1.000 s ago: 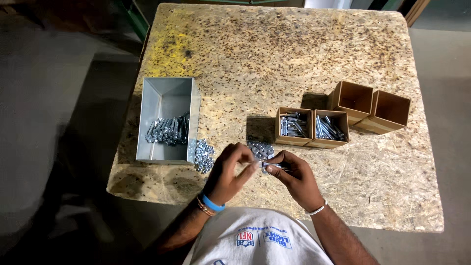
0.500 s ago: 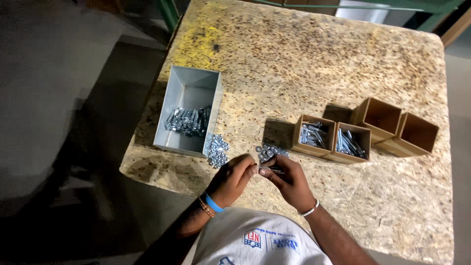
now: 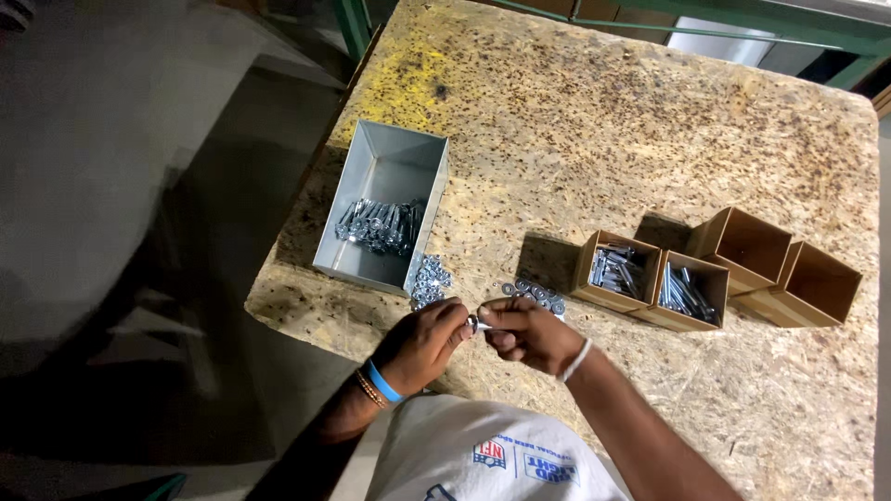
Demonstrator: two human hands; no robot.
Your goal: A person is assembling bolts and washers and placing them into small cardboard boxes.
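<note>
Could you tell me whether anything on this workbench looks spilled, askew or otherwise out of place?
Nothing looks damaged. Two small heaps of loose nuts and washers lie on the bare table rather than in a container, beside the grey metal bin. Two of the four cardboard boxes are empty. Both hands pinch one small metal piece.

A workshop or warehouse: the chipboard tabletop (image 3: 650,121) carried a grey metal bin (image 3: 385,209) of bolts, small cardboard boxes (image 3: 719,274) and loose washers (image 3: 536,294), above a bare concrete floor (image 3: 121,139).
</note>
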